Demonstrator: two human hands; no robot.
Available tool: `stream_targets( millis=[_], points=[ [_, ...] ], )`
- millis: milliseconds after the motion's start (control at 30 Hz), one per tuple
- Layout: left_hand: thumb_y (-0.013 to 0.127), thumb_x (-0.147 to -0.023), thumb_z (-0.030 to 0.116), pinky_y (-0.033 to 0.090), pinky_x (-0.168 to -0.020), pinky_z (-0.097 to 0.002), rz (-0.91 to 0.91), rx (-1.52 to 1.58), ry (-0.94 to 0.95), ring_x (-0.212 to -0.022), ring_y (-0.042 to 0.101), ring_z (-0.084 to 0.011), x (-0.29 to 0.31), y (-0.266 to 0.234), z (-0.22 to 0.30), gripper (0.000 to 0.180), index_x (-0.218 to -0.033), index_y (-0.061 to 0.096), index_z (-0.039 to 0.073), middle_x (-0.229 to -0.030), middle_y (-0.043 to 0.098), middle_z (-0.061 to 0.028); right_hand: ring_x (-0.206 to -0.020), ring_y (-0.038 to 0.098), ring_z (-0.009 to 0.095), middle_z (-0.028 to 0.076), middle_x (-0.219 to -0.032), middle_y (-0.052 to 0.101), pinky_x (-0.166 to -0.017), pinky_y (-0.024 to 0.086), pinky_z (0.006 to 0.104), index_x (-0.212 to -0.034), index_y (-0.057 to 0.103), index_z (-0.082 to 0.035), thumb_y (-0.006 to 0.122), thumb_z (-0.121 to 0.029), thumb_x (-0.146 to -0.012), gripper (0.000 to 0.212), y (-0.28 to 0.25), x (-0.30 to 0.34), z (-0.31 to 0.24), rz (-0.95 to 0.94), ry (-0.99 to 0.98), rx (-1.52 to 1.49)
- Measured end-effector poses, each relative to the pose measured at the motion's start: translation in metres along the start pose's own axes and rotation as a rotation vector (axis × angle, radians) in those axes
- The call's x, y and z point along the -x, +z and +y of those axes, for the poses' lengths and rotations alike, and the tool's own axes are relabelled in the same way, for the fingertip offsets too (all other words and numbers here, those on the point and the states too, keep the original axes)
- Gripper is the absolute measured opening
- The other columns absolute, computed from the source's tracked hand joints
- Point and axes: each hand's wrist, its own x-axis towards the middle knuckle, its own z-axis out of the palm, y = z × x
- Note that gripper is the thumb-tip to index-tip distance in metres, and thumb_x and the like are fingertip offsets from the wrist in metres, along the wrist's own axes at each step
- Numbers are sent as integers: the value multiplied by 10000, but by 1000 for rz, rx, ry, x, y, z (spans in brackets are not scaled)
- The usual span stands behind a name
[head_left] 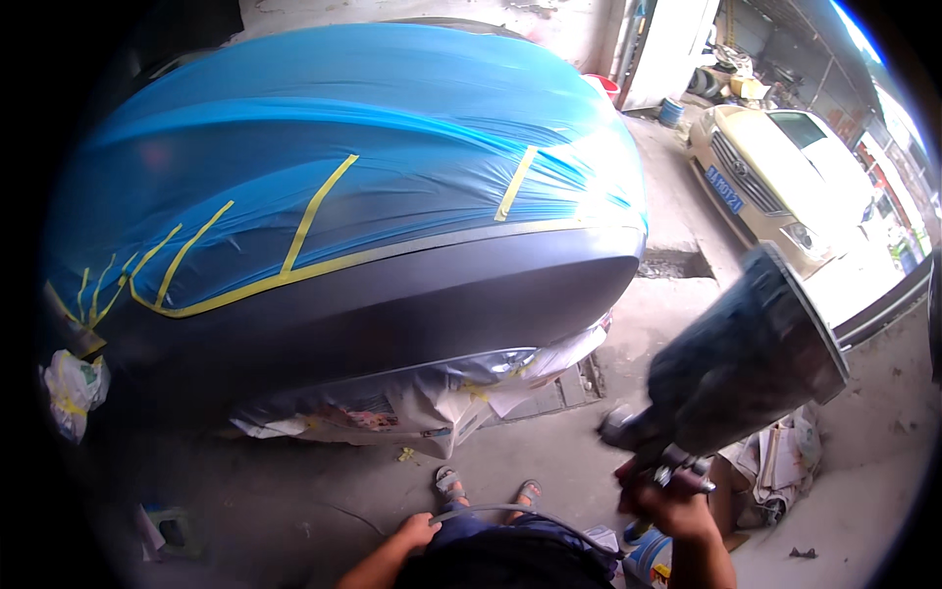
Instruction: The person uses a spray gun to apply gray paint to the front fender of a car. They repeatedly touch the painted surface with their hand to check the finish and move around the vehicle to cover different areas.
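Note:
My right hand (679, 515) grips a spray gun (741, 348) with a large dark, paint-stained cup, raised at the right and tilted. A grey air hose (515, 508) crosses in front of my body, and the fingers of my left hand (419, 531) are closed round it. Ahead stands a car whose dark grey bumper (442, 304) is bare. Blue masking film (343, 83) covers the body above it, edged and held by yellow tape (319, 216). Below the bumper hangs wrinkled plastic and paper sheeting (392, 398). The gun is some distance from the bumper.
A cream car (785, 172) is parked at the far right. Crumpled paper and plastic (780, 461) lie right of me, near a blue container (648, 560). A floor grate (574, 388) runs by the bumper's right end. Left are a plastic-wrapped bundle (77, 395) and a low stool (177, 530).

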Motion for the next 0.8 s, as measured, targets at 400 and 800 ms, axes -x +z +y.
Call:
stream_targets(
  millis=[400, 800],
  points=[
    [563, -846, 444, 463, -834, -416, -378, -35, 294, -957, 607, -340, -43, -66, 12, 388, -1019, 639, 105, -996, 641, -196, -562, 611, 189, 145, -883, 643, -463, 507, 304, -1102, 531, -32, 600, -318, -888, 365, 44, -5, -83, 529, 98, -307],
    [555, -842, 473, 473, -804, -422, -455, -181, 450, -920, 621, -342, -55, -74, 14, 443, -992, 637, 65, -943, 646, -210, -506, 594, 172, 129, -789, 628, -415, 472, 258, -1055, 545, 29, 560, -343, -903, 403, 69, -13, -122, 669, 144, -156]
  ],
)
